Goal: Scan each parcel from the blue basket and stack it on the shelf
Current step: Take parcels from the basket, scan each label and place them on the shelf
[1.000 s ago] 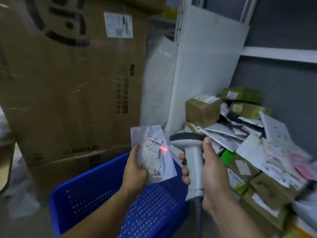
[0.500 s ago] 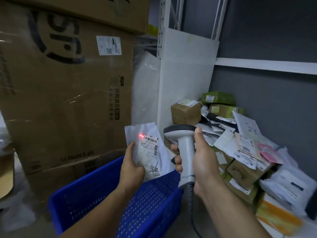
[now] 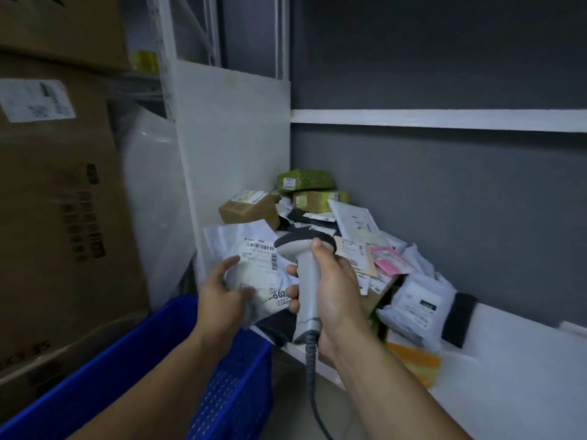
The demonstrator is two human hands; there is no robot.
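One flat white parcel [image 3: 251, 265], barcode label up, in left-hand fingers [image 3: 233, 260]; right-hand fingers [image 3: 293, 285] wrapped round grey scanner [image 3: 305, 281].

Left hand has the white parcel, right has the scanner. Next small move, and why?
Probably carry the white parcel right and set it on the parcel pile. No red scan dot shows on its label, the left hand holds it loosely beside the shelf, and the right hand is busy with the scanner.

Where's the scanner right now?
The scanner is centre frame, gripped in the right hand, just right of the white parcel, before the shelf pile.
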